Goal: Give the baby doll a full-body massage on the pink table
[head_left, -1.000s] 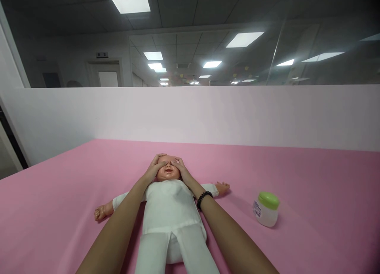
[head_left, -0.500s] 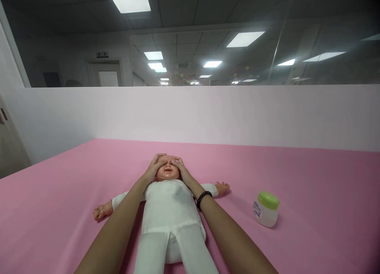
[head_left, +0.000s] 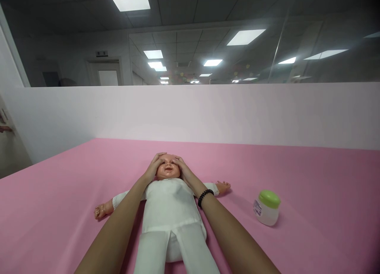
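A baby doll point(head_left: 171, 204) in a white cloth suit lies on its back with its arms spread out sideways. My left hand point(head_left: 154, 166) cups the left side of the doll's head point(head_left: 168, 172), its thumb resting near the brow and eye. On the opposite side, my right hand point(head_left: 182, 166) holds the head the same way, thumb by the other eye. The fingers curve around the top and sides of the head, partly hidden. Between the hands the doll's nose and mouth show. A black coiled band circles my right wrist.
Pink sheeting point(head_left: 59, 195) covers the surface beneath the doll. A clear jar with a green lid point(head_left: 268, 206) stands at right, beyond my right forearm. A low white wall point(head_left: 208, 113) with glass above runs along the back. At far left is a door point(head_left: 12, 151).
My thumbs have shifted slightly outward over the doll's brow, while the hands stay around its head. At the far left edge, a small hand-like shape now shows by the door.
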`<control>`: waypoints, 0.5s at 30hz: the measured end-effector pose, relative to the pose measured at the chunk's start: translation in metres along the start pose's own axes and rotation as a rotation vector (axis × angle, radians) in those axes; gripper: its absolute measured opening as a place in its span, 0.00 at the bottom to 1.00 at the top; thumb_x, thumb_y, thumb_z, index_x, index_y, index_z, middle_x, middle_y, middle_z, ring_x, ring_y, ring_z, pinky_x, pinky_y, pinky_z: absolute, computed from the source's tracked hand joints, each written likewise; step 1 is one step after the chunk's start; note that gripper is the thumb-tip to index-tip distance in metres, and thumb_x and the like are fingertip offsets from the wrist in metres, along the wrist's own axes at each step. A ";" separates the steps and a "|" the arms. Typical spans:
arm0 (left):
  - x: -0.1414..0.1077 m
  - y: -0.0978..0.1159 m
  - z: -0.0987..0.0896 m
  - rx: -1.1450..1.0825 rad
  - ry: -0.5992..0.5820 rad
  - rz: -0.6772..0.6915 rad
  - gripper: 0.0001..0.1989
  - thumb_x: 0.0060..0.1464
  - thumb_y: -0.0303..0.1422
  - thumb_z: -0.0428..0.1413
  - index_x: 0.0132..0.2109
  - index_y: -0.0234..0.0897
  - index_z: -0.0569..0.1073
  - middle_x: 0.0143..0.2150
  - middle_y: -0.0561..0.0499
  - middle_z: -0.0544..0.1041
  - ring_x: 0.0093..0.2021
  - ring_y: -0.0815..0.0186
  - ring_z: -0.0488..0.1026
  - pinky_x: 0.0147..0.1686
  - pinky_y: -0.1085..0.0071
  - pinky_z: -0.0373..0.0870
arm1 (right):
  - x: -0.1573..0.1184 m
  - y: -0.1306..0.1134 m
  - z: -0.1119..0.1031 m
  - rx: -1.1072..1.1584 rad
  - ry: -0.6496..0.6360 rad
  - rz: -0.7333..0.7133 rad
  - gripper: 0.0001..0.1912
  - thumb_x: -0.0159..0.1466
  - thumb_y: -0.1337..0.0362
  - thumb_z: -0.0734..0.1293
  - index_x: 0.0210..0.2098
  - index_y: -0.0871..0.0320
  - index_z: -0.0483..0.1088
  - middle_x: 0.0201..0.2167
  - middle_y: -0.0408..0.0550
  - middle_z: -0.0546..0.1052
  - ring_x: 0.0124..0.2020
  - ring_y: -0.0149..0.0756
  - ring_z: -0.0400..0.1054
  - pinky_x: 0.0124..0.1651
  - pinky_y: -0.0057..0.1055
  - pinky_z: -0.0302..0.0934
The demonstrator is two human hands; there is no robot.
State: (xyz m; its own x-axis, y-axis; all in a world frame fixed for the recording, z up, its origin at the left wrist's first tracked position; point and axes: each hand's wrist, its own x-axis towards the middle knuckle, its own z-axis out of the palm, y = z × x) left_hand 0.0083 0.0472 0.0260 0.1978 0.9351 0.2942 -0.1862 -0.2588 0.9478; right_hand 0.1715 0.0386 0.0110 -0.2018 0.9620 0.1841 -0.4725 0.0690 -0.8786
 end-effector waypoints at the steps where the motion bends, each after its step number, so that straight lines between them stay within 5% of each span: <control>1: -0.002 0.000 -0.003 0.004 -0.030 0.011 0.29 0.53 0.45 0.62 0.58 0.40 0.68 0.57 0.43 0.73 0.57 0.51 0.72 0.57 0.58 0.70 | -0.004 -0.004 0.002 0.014 -0.022 0.014 0.26 0.58 0.54 0.73 0.53 0.51 0.65 0.52 0.48 0.74 0.55 0.42 0.71 0.60 0.40 0.67; 6: -0.013 0.004 -0.022 0.075 -0.246 0.017 0.44 0.49 0.44 0.70 0.69 0.49 0.60 0.72 0.43 0.59 0.69 0.48 0.62 0.65 0.54 0.64 | -0.023 -0.026 0.000 -0.096 -0.209 0.120 0.44 0.56 0.56 0.76 0.68 0.47 0.57 0.66 0.52 0.66 0.64 0.46 0.66 0.63 0.43 0.65; 10: -0.018 0.009 -0.027 0.061 -0.347 -0.084 0.61 0.40 0.36 0.76 0.74 0.55 0.48 0.74 0.40 0.55 0.67 0.45 0.64 0.65 0.49 0.66 | -0.028 -0.033 -0.011 -0.190 -0.252 0.175 0.57 0.51 0.65 0.80 0.73 0.45 0.50 0.70 0.54 0.60 0.65 0.47 0.64 0.61 0.43 0.65; 13: -0.019 0.012 -0.025 0.069 -0.340 -0.107 0.61 0.42 0.35 0.76 0.74 0.55 0.48 0.73 0.39 0.56 0.66 0.45 0.66 0.65 0.48 0.66 | -0.026 -0.033 -0.016 -0.227 -0.241 0.191 0.55 0.52 0.68 0.79 0.72 0.45 0.52 0.70 0.55 0.59 0.63 0.47 0.66 0.59 0.44 0.67; 15: -0.020 0.013 -0.024 0.069 -0.350 -0.111 0.60 0.43 0.35 0.75 0.74 0.55 0.48 0.73 0.39 0.57 0.66 0.46 0.66 0.65 0.48 0.66 | -0.024 -0.031 -0.017 -0.238 -0.219 0.172 0.45 0.57 0.67 0.78 0.70 0.49 0.57 0.68 0.55 0.62 0.61 0.48 0.68 0.58 0.45 0.67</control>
State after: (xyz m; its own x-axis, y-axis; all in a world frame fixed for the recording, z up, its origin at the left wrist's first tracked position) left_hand -0.0213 0.0312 0.0298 0.5323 0.8222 0.2018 -0.0821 -0.1872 0.9789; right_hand 0.2055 0.0183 0.0261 -0.4520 0.8873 0.0917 -0.2075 -0.0046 -0.9782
